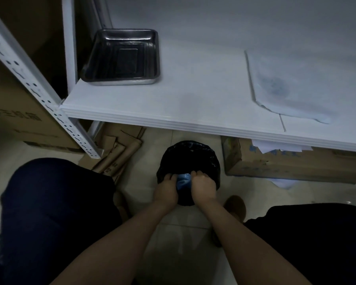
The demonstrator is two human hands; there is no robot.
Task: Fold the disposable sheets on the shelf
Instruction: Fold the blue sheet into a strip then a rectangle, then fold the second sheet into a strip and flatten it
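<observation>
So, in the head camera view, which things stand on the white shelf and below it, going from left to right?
On the shelf: metal tray → white disposable sheet. Below: folded cardboard → black-lined bin → cardboard box.

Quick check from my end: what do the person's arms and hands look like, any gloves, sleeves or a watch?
Both hands, left hand and right hand, are bare, no gloves. Both forearms are uncovered as far as the frame shows, with no sleeve in view. No watch, ring or band shows.
</observation>
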